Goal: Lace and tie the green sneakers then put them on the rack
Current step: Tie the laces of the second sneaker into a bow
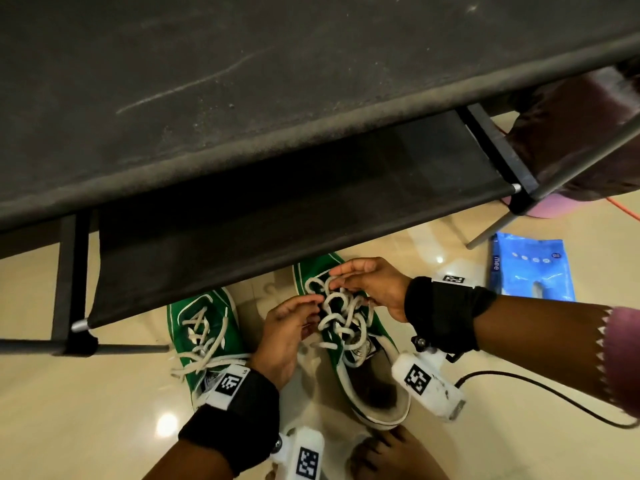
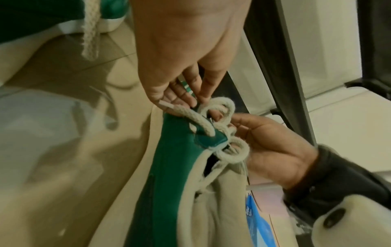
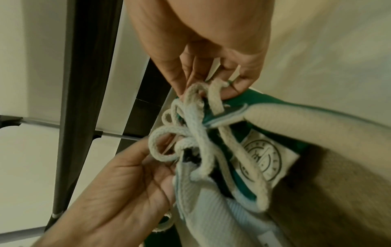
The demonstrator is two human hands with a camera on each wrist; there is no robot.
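Two green sneakers stand on the floor in front of a black shoe rack (image 1: 277, 98). The left sneaker (image 1: 230, 325) lies untouched, its white lace loose and trailing. Both hands work over the right sneaker (image 1: 379, 323), whose thick white lace (image 1: 343, 317) sits in slack loops across the eyelets. My left hand (image 2: 190, 98) pinches the lace end with its plastic tip (image 2: 167, 105) at the shoe's edge. My right hand (image 3: 203, 90) pinches a bunch of lace loops near the toe end. In the head view the left hand (image 1: 313, 306) and right hand (image 1: 337, 275) nearly touch.
The rack's lower fabric shelf (image 1: 277, 209) overhangs the sneakers' toes, and its front bar (image 1: 114, 348) runs at the left. A blue packet (image 1: 533, 268) lies on the floor to the right, with a black cable (image 1: 519, 379) nearer. A bare foot (image 1: 391, 455) rests behind the right sneaker's heel.
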